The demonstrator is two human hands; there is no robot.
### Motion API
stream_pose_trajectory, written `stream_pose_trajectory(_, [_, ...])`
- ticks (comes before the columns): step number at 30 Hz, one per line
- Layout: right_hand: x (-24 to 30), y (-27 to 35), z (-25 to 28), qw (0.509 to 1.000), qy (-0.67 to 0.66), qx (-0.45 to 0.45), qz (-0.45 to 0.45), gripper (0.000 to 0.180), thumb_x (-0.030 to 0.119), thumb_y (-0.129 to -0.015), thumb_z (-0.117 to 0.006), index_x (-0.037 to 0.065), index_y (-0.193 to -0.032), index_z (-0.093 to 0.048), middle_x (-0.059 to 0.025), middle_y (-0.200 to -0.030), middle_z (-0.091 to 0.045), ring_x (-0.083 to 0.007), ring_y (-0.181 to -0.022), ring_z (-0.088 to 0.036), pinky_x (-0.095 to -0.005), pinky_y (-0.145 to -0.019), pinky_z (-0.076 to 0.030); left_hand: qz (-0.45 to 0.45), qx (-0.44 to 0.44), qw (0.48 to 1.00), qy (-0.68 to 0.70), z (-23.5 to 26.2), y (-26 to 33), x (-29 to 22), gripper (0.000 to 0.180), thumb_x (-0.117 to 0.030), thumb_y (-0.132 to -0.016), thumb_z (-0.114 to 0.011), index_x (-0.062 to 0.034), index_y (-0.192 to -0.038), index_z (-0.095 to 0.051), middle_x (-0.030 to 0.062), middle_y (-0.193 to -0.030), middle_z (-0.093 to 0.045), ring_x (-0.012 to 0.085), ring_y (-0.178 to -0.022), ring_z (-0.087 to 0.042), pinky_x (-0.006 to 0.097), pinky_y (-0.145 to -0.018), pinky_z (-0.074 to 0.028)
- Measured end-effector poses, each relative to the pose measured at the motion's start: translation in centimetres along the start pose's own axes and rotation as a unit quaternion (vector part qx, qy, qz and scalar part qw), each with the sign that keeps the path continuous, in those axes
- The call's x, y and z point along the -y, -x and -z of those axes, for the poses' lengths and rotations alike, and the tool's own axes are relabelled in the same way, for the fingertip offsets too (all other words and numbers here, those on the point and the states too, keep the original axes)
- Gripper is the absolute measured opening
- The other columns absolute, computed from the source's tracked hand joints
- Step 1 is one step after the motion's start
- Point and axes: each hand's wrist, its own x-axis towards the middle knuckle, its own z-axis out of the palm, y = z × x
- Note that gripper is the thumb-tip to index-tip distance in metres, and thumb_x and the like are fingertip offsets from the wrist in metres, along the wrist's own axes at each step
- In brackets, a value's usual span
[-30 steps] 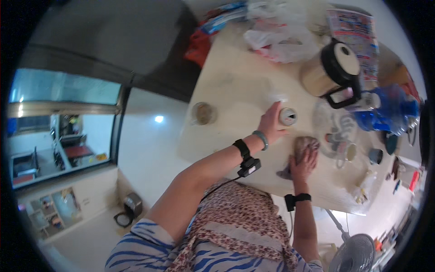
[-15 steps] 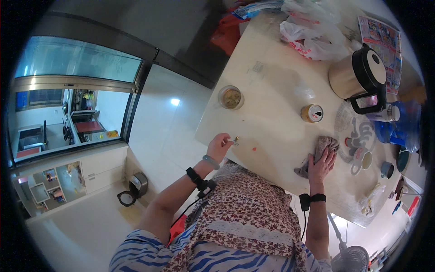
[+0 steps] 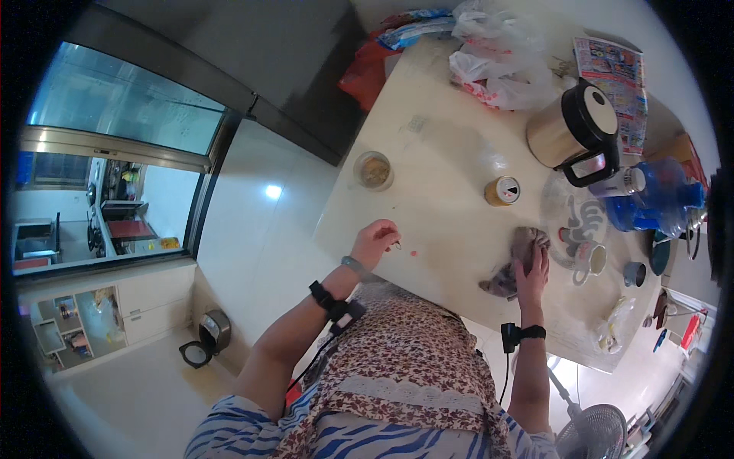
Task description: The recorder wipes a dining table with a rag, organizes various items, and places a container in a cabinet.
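My left hand is over the table's near left edge, fingers pinched together on a small thing too tiny to name. A small red scrap lies on the tabletop just right of its fingertips. Further right, my right hand presses on a crumpled grey-brown cloth, which bunches out beyond and to the left of the fingers. Beyond the cloth stands an opened gold drink can. A clear glass mug with brownish contents is past my left hand.
Right of the cloth are a white mug, a small metal cup and a crumpled plastic wrapper. A large kettle, blue plastic jug and newspaper sit further back. Plastic bags lie at the far edge.
My left hand has moved right, closer to the red scrap, and the small thing in its fingers is now mostly hidden. My right hand stays on the cloth. The whole view has shifted slightly.
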Motion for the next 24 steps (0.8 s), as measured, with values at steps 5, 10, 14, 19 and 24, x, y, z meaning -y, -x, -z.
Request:
stream_pose_trajectory(5, [2.7, 1.4, 2.2, 0.984, -0.165, -0.038, 0.062, 0.037, 0.021, -0.084, -0.058, 0.006, -0.116, -0.05, -0.0142, -0.115, -0.054, -0.0299, -0.107, -0.05, -0.04, -0.091, -0.041, 0.09, 0.137, 0.91, 0.38, -0.9, 2.1, -7.2, 0.01, -0.008, -0.086, -0.057, -0.0095, -0.095, -0.056, 0.0027, -0.088, -0.06, 0.0146, -0.076, -0.055, 0.03, -0.069, -0.045])
stream_pose_trajectory(10, [14.5, 4.8, 6.4, 0.733, -0.586, 0.344, 0.003, 0.04, 0.034, -0.096, -0.041, -0.001, -0.112, -0.051, -0.0097, -0.098, -0.06, -0.0184, -0.093, -0.057, -0.0311, -0.084, -0.046, -0.038, 0.25, 0.877, 0.409, -2.9, 3.7, -10.5, 0.014, 0.001, -0.085, -0.053, -0.0079, -0.096, -0.054, 0.0052, -0.089, -0.059, 0.0157, -0.082, -0.055, 0.029, -0.074, -0.044])
stream_pose_trajectory(14, [17.0, 5.7, 8.2, 0.656, -0.63, 0.416, 0.014, 0.039, 0.034, -0.095, -0.042, -0.001, -0.109, -0.052, -0.0089, -0.096, -0.059, -0.0162, -0.09, -0.058, -0.0287, -0.083, -0.046, -0.092, 0.278, 0.901, 0.319, -3.8, 4.2, -12.1, 0.017, 0.005, -0.083, -0.054, -0.0066, -0.095, -0.053, 0.0055, -0.089, -0.059, 0.0152, -0.086, -0.055, 0.029, -0.077, -0.045])
stream_pose_trajectory(19, [16.9, 5.8, 7.5, 0.681, -0.642, 0.351, -0.004, 0.017, 0.019, -0.092, -0.052, 0.002, -0.095, -0.054, -0.002, -0.084, -0.057, -0.0101, -0.08, -0.055, -0.0256, -0.076, -0.046, -0.101, 0.254, 0.927, 0.255, -4.7, 4.2, -12.3, 0.021, 0.008, -0.082, -0.054, -0.0043, -0.099, -0.053, 0.0055, -0.095, -0.058, 0.0133, -0.089, -0.054, 0.028, -0.08, -0.045])
stream_pose_trajectory(24, [15.6, 5.4, 6.5, 0.76, -0.593, 0.265, 0.025, 0.013, 0.015, -0.091, -0.051, 0.002, -0.09, -0.053, -0.0016, -0.079, -0.058, -0.0084, -0.077, -0.054, -0.0233, -0.073, -0.044, -0.062, 0.23, 0.946, 0.221, -5.4, 4.2, -11.4, 0.029, 0.006, -0.081, -0.057, -0.0041, -0.108, -0.05, 0.0027, -0.096, -0.054, 0.0107, -0.089, -0.052, 0.025, -0.079, -0.044])
